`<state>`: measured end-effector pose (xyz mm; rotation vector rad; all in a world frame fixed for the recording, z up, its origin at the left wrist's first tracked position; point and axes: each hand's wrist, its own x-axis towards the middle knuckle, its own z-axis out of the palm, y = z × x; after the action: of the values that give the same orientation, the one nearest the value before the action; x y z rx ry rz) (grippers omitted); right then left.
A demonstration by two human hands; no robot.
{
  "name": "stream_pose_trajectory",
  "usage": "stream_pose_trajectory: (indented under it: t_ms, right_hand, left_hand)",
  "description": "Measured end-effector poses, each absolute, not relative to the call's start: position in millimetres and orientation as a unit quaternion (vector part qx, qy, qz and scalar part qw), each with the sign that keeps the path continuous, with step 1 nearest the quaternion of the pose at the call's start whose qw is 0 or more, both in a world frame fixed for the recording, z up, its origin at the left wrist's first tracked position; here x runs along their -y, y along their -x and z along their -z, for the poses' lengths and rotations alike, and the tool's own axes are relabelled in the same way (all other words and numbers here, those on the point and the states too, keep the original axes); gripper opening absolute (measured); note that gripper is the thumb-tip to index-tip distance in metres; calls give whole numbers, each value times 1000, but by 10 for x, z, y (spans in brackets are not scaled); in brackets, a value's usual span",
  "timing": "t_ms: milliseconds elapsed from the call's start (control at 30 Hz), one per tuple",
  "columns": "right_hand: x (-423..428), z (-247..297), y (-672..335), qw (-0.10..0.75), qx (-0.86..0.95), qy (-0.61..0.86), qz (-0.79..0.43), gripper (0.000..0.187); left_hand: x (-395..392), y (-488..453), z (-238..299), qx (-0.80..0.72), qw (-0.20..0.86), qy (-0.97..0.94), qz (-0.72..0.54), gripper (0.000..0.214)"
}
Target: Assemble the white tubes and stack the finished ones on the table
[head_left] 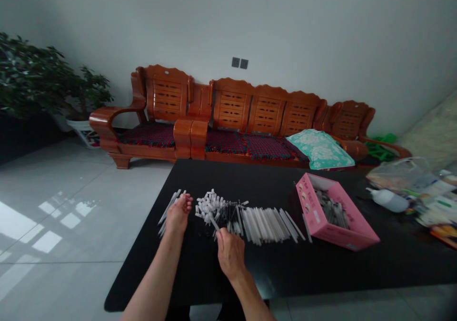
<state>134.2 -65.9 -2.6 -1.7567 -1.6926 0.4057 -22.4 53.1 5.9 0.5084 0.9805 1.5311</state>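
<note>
My right hand (231, 253) is closed around a slim whitish tube (214, 223), whose far end points toward a heap of short white cap-like pieces (209, 206). My left hand (177, 215) is turned partly palm up with its fingers curled together; what lies in them, if anything, is too small to make out. Beside and partly behind it are several slim pale sticks (170, 208) near the table's left edge. Thin dark rods (230, 211) lie just right of the white heap. Farther right stretches a row of long white tubes (266, 223), laid side by side.
A pink box (346, 235) holding many greyish slim pieces (332, 209) stands on the black table (278, 268). On the right are a white squeeze bottle (389, 200) and a plastic bag (403, 176). A wooden bench (191, 140) with a teal pillow (321, 149) runs behind.
</note>
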Motion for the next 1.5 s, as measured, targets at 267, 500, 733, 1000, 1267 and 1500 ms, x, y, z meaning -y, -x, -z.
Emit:
stream_pose_trajectory:
  t_ms: [267, 500, 733, 1000, 1267, 1500]
  right_hand:
    - [658, 61, -1779, 251, 584, 771, -45, 33]
    - [406, 13, -2344, 112, 518, 846, 66, 26]
    - [341, 13, -2415, 93, 534, 835, 95, 22]
    - [417, -60, -2334, 125, 521, 841, 82, 19]
    - [445, -182, -2064, 195, 543, 815, 52, 21]
    - [455, -220, -1946, 217, 566, 794, 44, 20]
  left_hand:
    - [-520, 204, 148, -524, 511, -421, -536, 40]
    - [-566, 10, 262, -631, 321, -551, -441, 19]
    - [-616, -178, 248, -640, 278, -592, -403, 23]
    - [-571, 375, 274, -660, 231, -577, -423, 9]
    - [-481, 867, 152, -776, 147, -592, -159, 16]
    - [-449, 750, 116, -760, 155, -619, -121, 14]
